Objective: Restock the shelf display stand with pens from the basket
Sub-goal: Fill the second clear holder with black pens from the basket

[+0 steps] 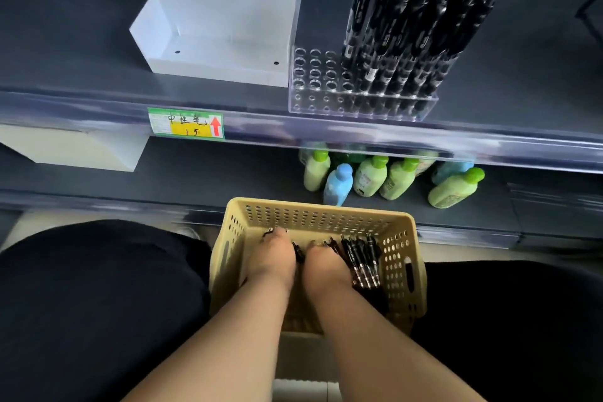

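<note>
A tan perforated basket (313,215) sits in front of me between my knees. Both hands reach down inside it. My left hand (272,259) has its fingers curled down among black pens, with pen ends showing at its fingertips. My right hand (323,266) lies beside it, its fingers curled onto black pens too. More loose black pens (362,259) lie along the basket's right side. On the upper shelf stands a clear display stand (326,85): its right half holds several upright black pens (414,19), while its left holes are open.
A white box (225,10) stands left of the display stand. A green and yellow price label (186,123) is on the shelf rail. Green and blue bottles (372,178) stand on the lower shelf behind the basket. A white box (78,147) sits lower left.
</note>
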A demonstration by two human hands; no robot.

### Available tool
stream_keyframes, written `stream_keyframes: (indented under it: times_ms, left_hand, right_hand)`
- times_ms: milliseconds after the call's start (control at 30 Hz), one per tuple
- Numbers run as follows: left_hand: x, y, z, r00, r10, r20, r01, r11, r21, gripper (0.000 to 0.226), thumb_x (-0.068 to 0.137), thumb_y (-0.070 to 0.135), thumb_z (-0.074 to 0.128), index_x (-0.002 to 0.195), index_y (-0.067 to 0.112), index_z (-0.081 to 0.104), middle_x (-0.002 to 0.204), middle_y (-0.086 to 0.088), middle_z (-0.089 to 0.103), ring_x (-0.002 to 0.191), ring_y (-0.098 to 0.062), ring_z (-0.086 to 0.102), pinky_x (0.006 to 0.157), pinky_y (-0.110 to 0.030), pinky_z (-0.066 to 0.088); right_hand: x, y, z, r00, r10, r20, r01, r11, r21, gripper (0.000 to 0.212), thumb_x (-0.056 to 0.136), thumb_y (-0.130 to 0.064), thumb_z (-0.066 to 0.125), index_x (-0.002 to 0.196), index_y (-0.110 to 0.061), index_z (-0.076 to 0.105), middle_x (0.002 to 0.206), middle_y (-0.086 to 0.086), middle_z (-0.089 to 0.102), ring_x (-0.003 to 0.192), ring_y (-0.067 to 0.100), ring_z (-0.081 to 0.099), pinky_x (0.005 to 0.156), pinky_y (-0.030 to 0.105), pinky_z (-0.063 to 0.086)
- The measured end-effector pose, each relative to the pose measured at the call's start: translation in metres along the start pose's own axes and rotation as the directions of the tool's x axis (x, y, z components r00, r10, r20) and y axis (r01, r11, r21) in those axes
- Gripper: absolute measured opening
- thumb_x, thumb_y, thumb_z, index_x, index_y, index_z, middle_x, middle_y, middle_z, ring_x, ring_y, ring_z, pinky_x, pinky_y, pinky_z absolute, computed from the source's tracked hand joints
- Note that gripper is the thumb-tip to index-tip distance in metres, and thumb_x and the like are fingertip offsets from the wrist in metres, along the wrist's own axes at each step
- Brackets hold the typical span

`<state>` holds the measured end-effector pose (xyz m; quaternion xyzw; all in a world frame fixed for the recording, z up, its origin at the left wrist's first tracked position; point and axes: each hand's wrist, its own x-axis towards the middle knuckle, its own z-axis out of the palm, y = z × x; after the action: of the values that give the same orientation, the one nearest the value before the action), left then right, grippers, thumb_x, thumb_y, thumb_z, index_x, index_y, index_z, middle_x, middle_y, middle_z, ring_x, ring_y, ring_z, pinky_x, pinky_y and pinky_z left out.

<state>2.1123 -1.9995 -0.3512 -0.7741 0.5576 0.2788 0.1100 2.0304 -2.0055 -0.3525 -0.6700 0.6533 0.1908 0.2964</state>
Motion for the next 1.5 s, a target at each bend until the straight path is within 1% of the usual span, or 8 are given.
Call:
stream_keyframes:
  times_ms: [200, 467, 567, 733, 900, 1000, 1233, 1500]
  left_hand:
    - [0.006, -0.004, 0.007, 0.995, -0.069, 0.066, 0.061, 0.991, 0.119, 0.039, 0.096, 0.004, 0.03, 0.134, 0.003, 0.037, 0.134, -0.015, 0.045, 0.12, -0.03, 0.051, 0.09, -0.038, 0.047]
    - [-0.01, -0.007, 0.0, 0.999, -0.04, 0.028, 0.042, 0.995, -0.094, 0.027, 0.094, 0.019, 0.039, 0.121, 0.014, 0.042, 0.123, -0.01, 0.054, 0.112, -0.029, 0.054, 0.087, -0.038, 0.045]
    - [-0.021, -0.009, -0.009, 0.998, -0.039, -0.05, 0.022, 0.954, -0.3, 0.013, 0.096, 0.026, 0.034, 0.103, 0.02, 0.043, 0.112, -0.006, 0.059, 0.091, -0.024, 0.054, 0.078, -0.034, 0.043]
    - [-0.058, -0.008, -0.036, 0.961, 0.082, -0.265, -0.171, 0.927, -0.335, 0.022, 0.096, 0.035, 0.039, 0.114, 0.023, 0.044, 0.112, 0.002, 0.057, 0.1, -0.023, 0.057, 0.08, -0.033, 0.044]
    - [-0.092, -0.004, -0.043, 0.905, 0.035, -0.423, -0.271, 0.815, -0.513, 0.011, 0.094, 0.034, 0.047, 0.104, 0.029, 0.049, 0.102, 0.006, 0.063, 0.086, -0.016, 0.059, 0.069, -0.028, 0.05]
    - [-0.107, -0.005, -0.05, 0.884, -0.016, -0.466, -0.296, 0.753, -0.588, 0.021, 0.094, 0.029, 0.05, 0.115, 0.026, 0.052, 0.103, 0.009, 0.062, 0.076, -0.004, 0.053, 0.046, -0.008, 0.04]
    - [-0.122, -0.008, -0.086, 0.811, -0.097, -0.577, -0.436, 0.558, -0.706, 0.016, 0.09, 0.024, 0.06, 0.105, 0.025, 0.055, 0.089, 0.017, 0.058, 0.091, -0.008, 0.059, 0.075, -0.019, 0.039]
    - [-0.124, 0.011, -0.156, 0.735, -0.06, -0.675, -0.604, 0.394, -0.693, 0.015, 0.089, 0.022, 0.06, 0.103, 0.027, 0.055, 0.093, 0.02, 0.061, 0.085, 0.012, 0.056, 0.064, 0.0, 0.04]
  right_hand:
    - [0.006, -0.004, 0.002, 1.0, 0.012, 0.018, -0.012, 1.0, -0.005, 0.042, 0.092, 0.005, 0.034, 0.133, -0.004, 0.041, 0.132, 0.014, 0.05, 0.118, 0.033, 0.053, 0.092, 0.041, 0.046]
    - [-0.013, 0.005, -0.007, 0.998, 0.02, -0.063, -0.005, 0.975, 0.224, 0.038, 0.093, -0.031, 0.045, 0.122, -0.008, 0.04, 0.119, 0.012, 0.057, 0.109, 0.032, 0.058, 0.084, 0.035, 0.047]
    - [-0.03, 0.004, -0.015, 0.982, -0.021, -0.187, 0.082, 0.943, 0.324, 0.03, 0.092, -0.033, 0.045, 0.114, -0.013, 0.039, 0.109, 0.014, 0.061, 0.1, 0.033, 0.061, 0.078, 0.035, 0.047]
    - [-0.066, 0.001, -0.034, 0.922, -0.089, -0.376, 0.244, 0.889, 0.388, 0.023, 0.092, -0.03, 0.044, 0.112, -0.019, 0.038, 0.089, 0.005, 0.063, 0.088, 0.032, 0.063, 0.066, 0.031, 0.042]
    - [-0.098, 0.007, -0.038, 0.861, -0.066, -0.505, 0.356, 0.786, 0.505, 0.014, 0.093, -0.024, 0.044, 0.106, -0.024, 0.042, 0.086, 0.001, 0.065, 0.079, 0.022, 0.064, 0.07, 0.035, 0.051]
    - [-0.109, 0.012, -0.043, 0.816, -0.025, -0.577, 0.413, 0.724, 0.553, 0.004, 0.094, -0.02, 0.045, 0.097, -0.023, 0.043, 0.089, 0.0, 0.063, 0.078, 0.017, 0.061, 0.071, 0.031, 0.049]
    - [-0.13, 0.013, -0.084, 0.654, 0.037, -0.756, 0.586, 0.608, 0.536, 0.008, 0.095, -0.022, 0.048, 0.099, -0.025, 0.054, 0.101, -0.003, 0.054, 0.088, 0.01, 0.057, 0.075, 0.021, 0.045]
    - [-0.162, 0.019, -0.185, 0.536, 0.142, -0.832, 0.738, 0.401, 0.543, 0.014, 0.09, -0.021, 0.057, 0.091, -0.035, 0.056, 0.078, -0.012, 0.061, 0.069, -0.001, 0.056, 0.062, 0.01, 0.043]
